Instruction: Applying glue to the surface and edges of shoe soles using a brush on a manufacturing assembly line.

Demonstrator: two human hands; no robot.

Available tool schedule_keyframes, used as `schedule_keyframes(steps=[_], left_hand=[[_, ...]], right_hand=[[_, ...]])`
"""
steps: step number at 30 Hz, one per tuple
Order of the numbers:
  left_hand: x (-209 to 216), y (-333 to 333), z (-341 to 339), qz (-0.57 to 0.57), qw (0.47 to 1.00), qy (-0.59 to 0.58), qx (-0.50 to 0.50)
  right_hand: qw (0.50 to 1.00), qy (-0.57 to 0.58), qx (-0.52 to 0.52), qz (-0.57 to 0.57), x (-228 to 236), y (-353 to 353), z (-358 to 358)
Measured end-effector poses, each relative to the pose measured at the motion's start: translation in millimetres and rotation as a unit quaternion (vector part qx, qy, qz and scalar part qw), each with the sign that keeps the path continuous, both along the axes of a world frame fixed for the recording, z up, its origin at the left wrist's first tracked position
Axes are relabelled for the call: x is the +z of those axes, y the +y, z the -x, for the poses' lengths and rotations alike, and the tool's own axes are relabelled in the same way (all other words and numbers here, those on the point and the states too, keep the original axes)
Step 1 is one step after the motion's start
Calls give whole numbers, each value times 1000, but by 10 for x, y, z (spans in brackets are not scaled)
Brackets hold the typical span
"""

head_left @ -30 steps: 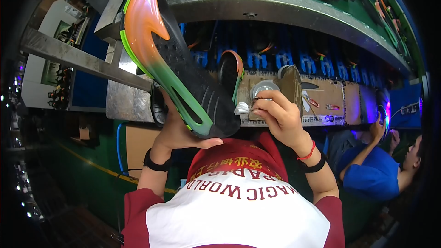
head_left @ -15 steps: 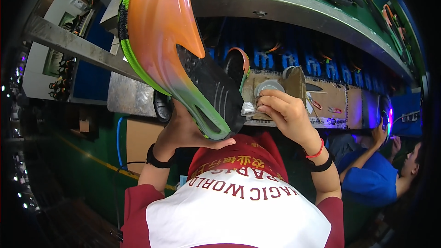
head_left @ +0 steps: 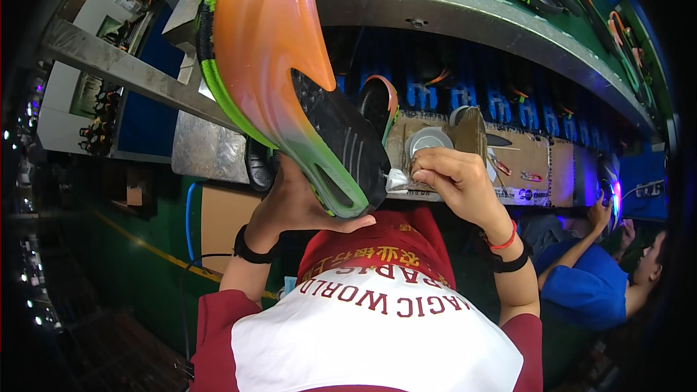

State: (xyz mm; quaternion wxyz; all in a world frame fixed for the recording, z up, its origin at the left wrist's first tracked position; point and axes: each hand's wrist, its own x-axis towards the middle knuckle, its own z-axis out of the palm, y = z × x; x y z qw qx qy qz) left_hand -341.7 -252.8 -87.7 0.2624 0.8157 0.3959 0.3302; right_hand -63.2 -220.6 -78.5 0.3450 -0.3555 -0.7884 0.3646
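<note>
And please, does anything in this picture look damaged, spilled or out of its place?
Nothing plainly stands out. The shoe sole in the left grip shows no obvious damage on its visible side, and I see no spill. The white wad by the right grip is crumpled, but that looks ordinary.

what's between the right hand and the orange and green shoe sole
In the head view, a small crumpled whitish piece shows between the right hand and the shoe sole, by its lower end; whether it touches either is unclear.
</note>
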Motion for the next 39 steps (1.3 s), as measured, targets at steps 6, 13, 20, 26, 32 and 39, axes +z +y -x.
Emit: schedule_keyframes(steps=[6, 13, 20, 26, 32, 39], left_hand=[[53, 27, -38, 34, 999, -37, 21], [157, 78, -53, -29, 999, -34, 31], [87, 82, -52, 81, 989, -114, 43], [92, 111, -97, 84, 983, -165, -2], [133, 131, -78, 21, 994, -106, -16], [11, 115, -54, 91, 986, -140, -13]], right_hand=[[992, -58, -35, -104, 36, 10, 29], [964, -112, -55, -235, 90, -7, 100], [955, -90, -83, -271, 101, 35, 143], [951, -64, -98, -285, 115, 107, 195], [945, -60, -117, -299, 140, 163, 247], [945, -42, -126, -299, 161, 219, 277]])
